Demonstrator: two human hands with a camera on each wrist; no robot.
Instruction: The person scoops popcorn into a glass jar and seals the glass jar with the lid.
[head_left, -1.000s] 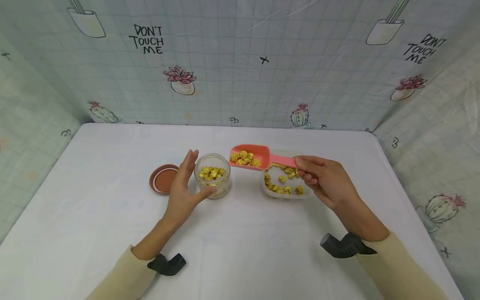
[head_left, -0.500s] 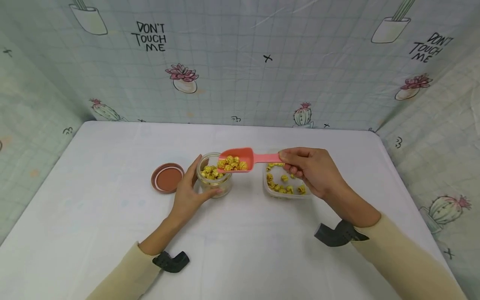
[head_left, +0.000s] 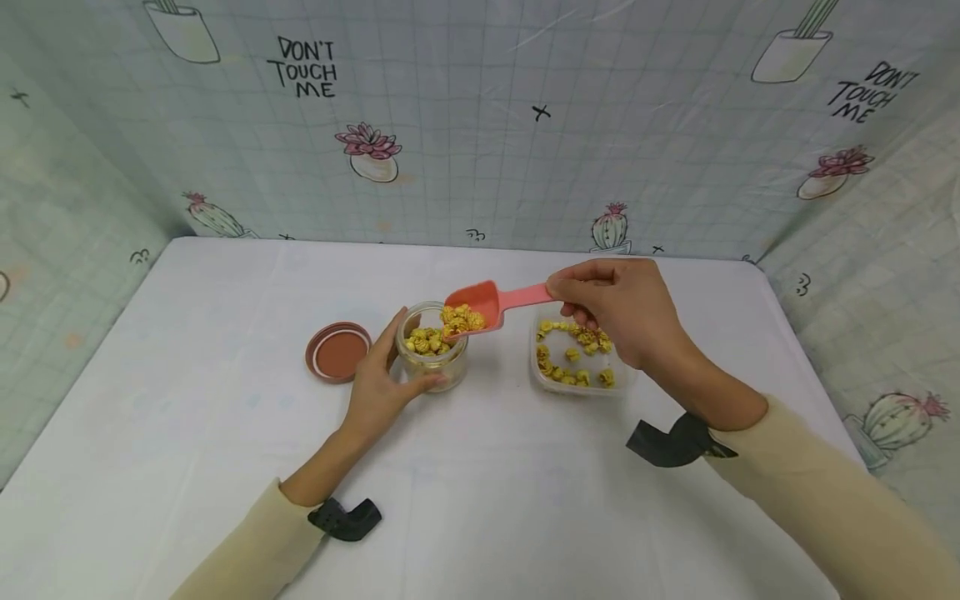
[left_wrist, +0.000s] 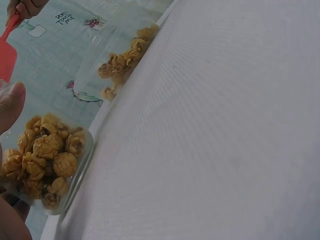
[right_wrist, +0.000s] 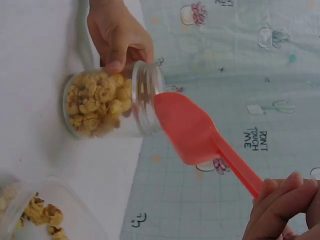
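Observation:
My left hand [head_left: 375,396] grips a clear glass jar [head_left: 455,372] by its side, thumb at the front and fingers round the far left. Caramel popcorn [right_wrist: 95,100] fills a good part of the jar. Between the fingertips of my right hand [head_left: 628,308] is the handle of a pink scoop [head_left: 482,298]. More popcorn [head_left: 462,320] lies in the scoop, which tilts down to the left with its front lip over the jar's mouth. In the right wrist view the scoop's lip is at the jar's rim; whether they touch I cannot tell.
A clear plastic box [head_left: 585,392] with scattered popcorn stands right of the jar, below my right hand. A brown round lid [head_left: 339,353] lies left of the jar. Both rest on a white-covered table [head_left: 480,500], with a printed curtain [head_left: 480,125] behind.
The left hand has closed in round the jar from a wider spread. My right hand has carried the scoop left over the jar and tipped it downward, and the popcorn has slid to its lip.

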